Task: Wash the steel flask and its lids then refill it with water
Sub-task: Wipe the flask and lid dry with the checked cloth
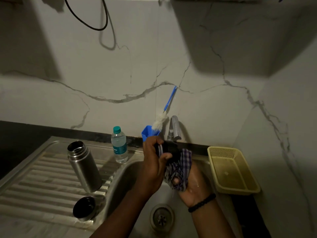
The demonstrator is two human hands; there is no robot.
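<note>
The steel flask [84, 166] is standing open on the draining board, well left of my hands, with one dark lid [84, 208] lying in front of it. Over the sink [130, 176] I am gripping the other lid [167, 149] in my left hand [152, 162], fingers curled round it. My right hand [192, 184] is clutching a checked cloth [179, 170] against that lid, just below the tap [175, 127].

Steel sink unit [51, 225] with ribbed drainboard, steel flask [84, 166] being carried upright and open on the ribs, dark lid [84, 208] being held just in front of it, plastic water bottle [119, 145] standing at the back, yellow basket [231, 170] being supported right of the basin
</note>
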